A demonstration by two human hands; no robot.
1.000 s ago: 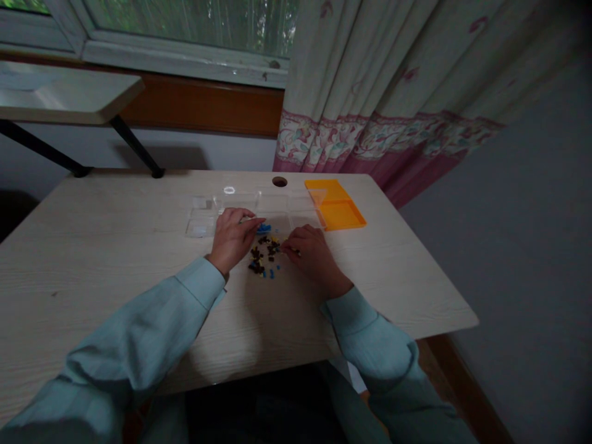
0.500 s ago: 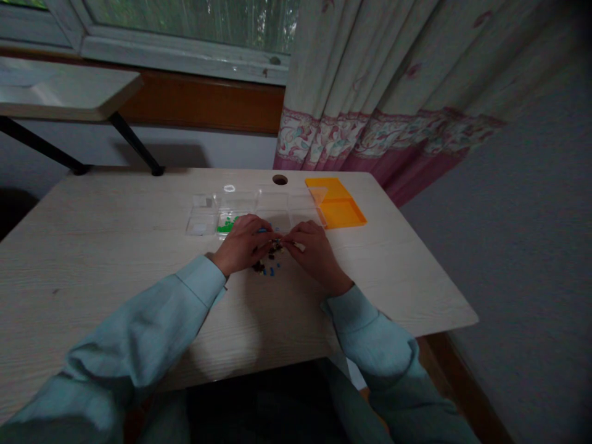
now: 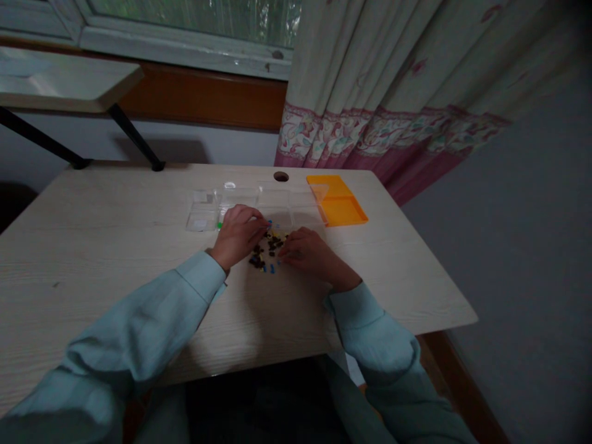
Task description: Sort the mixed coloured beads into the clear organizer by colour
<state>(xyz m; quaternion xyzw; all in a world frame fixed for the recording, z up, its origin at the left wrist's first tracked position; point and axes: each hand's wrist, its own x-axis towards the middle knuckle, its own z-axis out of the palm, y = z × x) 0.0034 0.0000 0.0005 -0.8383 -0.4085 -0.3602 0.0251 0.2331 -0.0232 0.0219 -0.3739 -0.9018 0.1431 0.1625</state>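
Your left hand [image 3: 238, 234] sits at the near edge of the clear compartment box [image 3: 277, 198], fingers curled with the tips drawn together, though whether they pinch anything cannot be told; your right hand [image 3: 308, 253] lies just in front of the box, fingers bent down onto the pile of small pieces [image 3: 266, 250], its hold hidden too. The pile lies loose on the worktop [image 3: 115, 234] in front of the box, between your hands, so a sweeping hand could scatter it, and the dim light could make dark pieces easy to misplace
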